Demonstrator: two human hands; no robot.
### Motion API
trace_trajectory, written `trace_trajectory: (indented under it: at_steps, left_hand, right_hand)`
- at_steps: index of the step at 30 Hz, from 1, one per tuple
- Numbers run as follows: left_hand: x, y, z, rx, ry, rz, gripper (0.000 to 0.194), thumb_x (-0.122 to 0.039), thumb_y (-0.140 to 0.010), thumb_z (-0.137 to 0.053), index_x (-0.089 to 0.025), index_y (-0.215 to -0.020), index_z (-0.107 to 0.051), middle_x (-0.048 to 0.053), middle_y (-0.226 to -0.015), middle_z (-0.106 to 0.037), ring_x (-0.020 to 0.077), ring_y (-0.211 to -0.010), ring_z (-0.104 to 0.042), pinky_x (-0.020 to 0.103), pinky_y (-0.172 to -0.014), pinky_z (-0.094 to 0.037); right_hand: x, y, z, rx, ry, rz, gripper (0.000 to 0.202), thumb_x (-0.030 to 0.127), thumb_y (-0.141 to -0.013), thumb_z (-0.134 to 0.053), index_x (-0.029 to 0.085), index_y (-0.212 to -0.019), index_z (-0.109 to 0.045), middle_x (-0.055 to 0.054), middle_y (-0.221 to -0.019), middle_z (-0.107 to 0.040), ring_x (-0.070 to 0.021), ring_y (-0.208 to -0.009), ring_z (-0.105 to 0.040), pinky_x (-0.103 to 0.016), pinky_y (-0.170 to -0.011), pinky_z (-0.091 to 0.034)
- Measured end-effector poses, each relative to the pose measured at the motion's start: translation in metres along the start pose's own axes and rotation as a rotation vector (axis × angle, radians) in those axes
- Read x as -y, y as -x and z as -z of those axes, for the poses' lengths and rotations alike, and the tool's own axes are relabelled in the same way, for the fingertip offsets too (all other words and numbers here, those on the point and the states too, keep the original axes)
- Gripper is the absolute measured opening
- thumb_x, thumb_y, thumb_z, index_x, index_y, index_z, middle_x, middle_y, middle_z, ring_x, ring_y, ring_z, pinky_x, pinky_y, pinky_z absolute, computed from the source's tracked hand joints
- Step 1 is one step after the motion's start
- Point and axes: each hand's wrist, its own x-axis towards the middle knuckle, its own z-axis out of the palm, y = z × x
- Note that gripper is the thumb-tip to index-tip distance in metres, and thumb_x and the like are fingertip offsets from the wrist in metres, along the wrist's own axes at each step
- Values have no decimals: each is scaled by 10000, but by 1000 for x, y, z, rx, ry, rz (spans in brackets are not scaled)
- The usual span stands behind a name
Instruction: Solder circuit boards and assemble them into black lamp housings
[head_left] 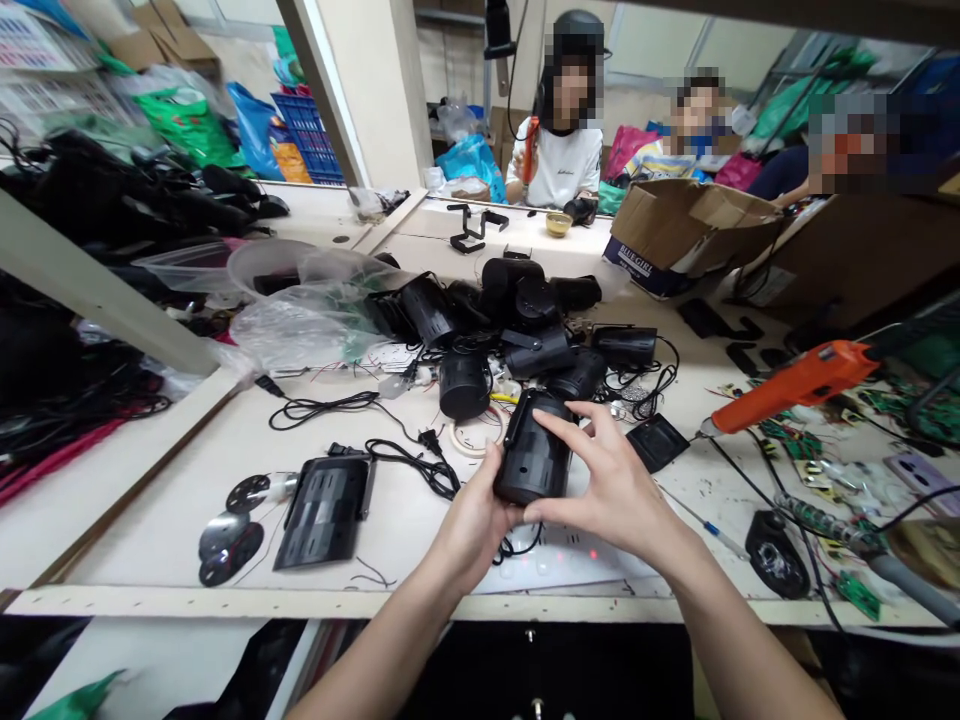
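Both my hands are around a black cylindrical housing (534,455), held a little above the front of the white bench. My left hand (476,520) grips its lower left side, thumb along the edge. From the right, my right hand (611,480) holds it with fingers on the upper part and thumb near the bottom. Just beyond lies a pile of similar black housings (536,345), with a roll of pale tape (478,432) beside the held one. Another black housing (322,512) lies to the left with a cable, near small round parts (231,535).
An orange glue gun (795,385) and green circuit boards (855,470) are on the right. Clear plastic bags (307,310) lie back left, an open cardboard box (690,235) back right. Several people are across the bench. A power strip (562,560) is under my hands.
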Motion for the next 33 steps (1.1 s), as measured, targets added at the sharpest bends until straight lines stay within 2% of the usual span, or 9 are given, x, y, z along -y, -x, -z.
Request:
trace_trajectory:
  at_steps: [8,12,16,19,25,30,33]
  left_hand:
    - [-6,0,1,9,-25,17,464,-446,-1000,-375,-142,-1257,-614,148,-1197,-692,235,-956,-679,304,-718,-557]
    - [-10,-3,2,20,-41,79,488,-464,-995,-375,-122,-1251,-610,165,-1116,-713,204,-776,-680,310,-662,-556]
    - [-11,-4,4,1,-28,98,457,-431,-1000,-378,-122,-1238,-617,158,-1053,-721,231,-849,-684,369,-719,-581]
    - [-12,-4,3,-9,-16,105,440,-417,-1001,-380,-127,-1219,-628,150,-1026,-721,234,-855,-682,380,-707,-591]
    - [-12,0,-2,-6,-20,27,328,-377,-941,-545,-186,-1180,-663,115,-1079,-713,211,-841,-671,349,-683,-592]
    - [-14,3,1,-32,-64,-31,234,-246,-763,-754,-151,-973,-720,58,-866,-727,162,-704,-650,319,-682,-597]
    - [-20,5,5,-115,-18,-36,113,-170,-741,-725,-112,-837,-710,54,-761,-712,166,-646,-645,337,-657,-604]
  right_hand:
    - [-5,-7,1,68,-44,-18,949,589,-562,-857,304,-1400,-515,-119,-1339,-407,-329,-1205,-501,-497,-985,-488]
    - [-4,-14,6,119,-38,-39,834,566,-671,-805,300,-1406,-514,-115,-1304,-422,-313,-1214,-487,-483,-1000,-471]
    - [-5,-19,9,153,-6,-15,672,571,-801,-690,330,-1403,-514,-107,-1272,-443,-299,-1188,-494,-482,-984,-473]
    - [-7,-21,9,152,19,5,620,580,-836,-646,356,-1399,-514,-102,-1244,-464,-296,-1173,-488,-494,-982,-467]
    - [-1,-18,1,101,60,5,681,611,-793,-675,343,-1399,-521,-114,-1272,-450,-314,-1164,-458,-509,-972,-473]
    - [12,-14,-7,-13,75,66,754,664,-745,-684,318,-1397,-531,-136,-1296,-434,-345,-1165,-448,-546,-964,-469]
    - [14,-16,-7,-151,-107,45,685,637,-815,-630,268,-1384,-536,-125,-1264,-476,-299,-1151,-498,-478,-976,-482]
